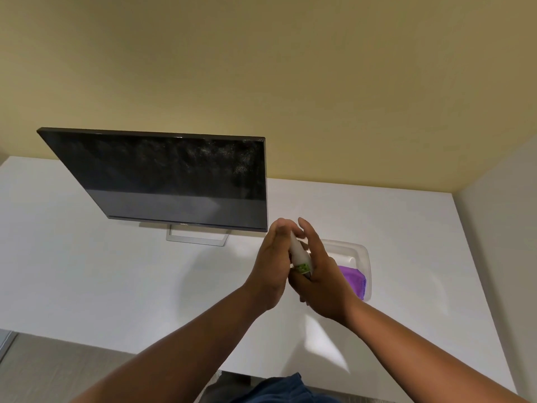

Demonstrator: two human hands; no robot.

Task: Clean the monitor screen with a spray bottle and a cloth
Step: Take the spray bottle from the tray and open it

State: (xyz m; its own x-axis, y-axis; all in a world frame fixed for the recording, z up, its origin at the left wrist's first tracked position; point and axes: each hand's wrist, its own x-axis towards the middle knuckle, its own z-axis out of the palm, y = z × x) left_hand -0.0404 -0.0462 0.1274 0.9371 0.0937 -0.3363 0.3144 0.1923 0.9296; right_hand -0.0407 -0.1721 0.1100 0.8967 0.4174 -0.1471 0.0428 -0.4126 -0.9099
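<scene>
A dark monitor (174,178) stands on a white desk, its screen off and speckled with fine droplets or dust across the upper right. In front of its lower right corner, both my hands hold a small white spray bottle (299,254) with a green label. My right hand (322,274) grips the bottle's lower body. My left hand (271,263) curls round the bottle's top from the left, hiding the nozzle. A purple cloth (356,279) lies in a clear plastic tray (361,251) just right of my hands.
The white desk (87,271) runs to a yellow wall at the back and a pale side wall on the right. The monitor's silver stand (197,238) sits left of my hands. The desk's front edge is near my body.
</scene>
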